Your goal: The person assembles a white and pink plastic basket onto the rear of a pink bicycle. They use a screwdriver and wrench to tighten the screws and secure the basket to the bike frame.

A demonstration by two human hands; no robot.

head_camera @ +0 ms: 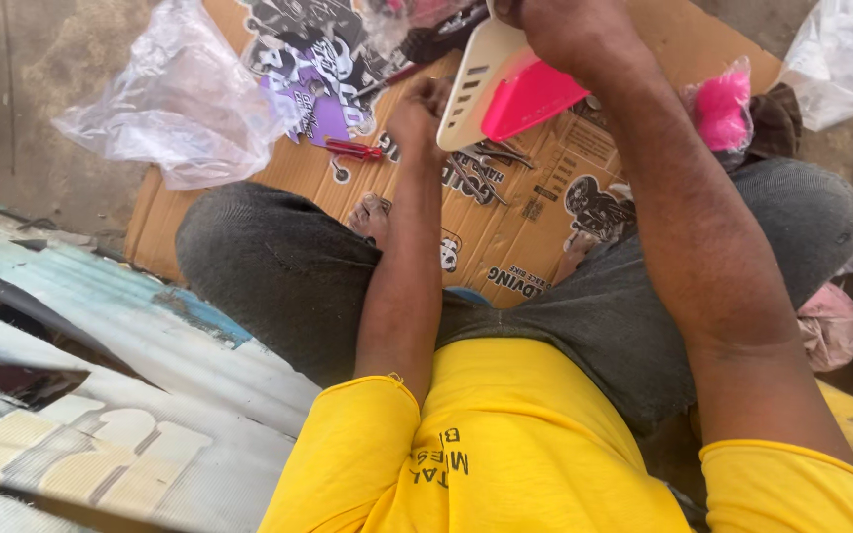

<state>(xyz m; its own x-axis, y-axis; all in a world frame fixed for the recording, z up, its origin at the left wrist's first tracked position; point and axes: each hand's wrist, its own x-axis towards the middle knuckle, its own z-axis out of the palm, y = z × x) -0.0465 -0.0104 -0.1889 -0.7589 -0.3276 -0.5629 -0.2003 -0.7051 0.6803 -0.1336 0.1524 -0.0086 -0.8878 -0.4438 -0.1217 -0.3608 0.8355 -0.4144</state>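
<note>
Yellow shirt (505, 464) filling the foreground; right hand (565, 30) is gripping the cream-and-pink plastic part (505, 89), left hand (419, 114) is closing on its edge, fitting seemingly unfinished

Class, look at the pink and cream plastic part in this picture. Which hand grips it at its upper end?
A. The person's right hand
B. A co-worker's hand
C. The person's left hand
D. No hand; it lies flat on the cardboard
A: the right hand closes over the top of the pink and cream plastic part, while the left hand works at its lower edge.
</note>
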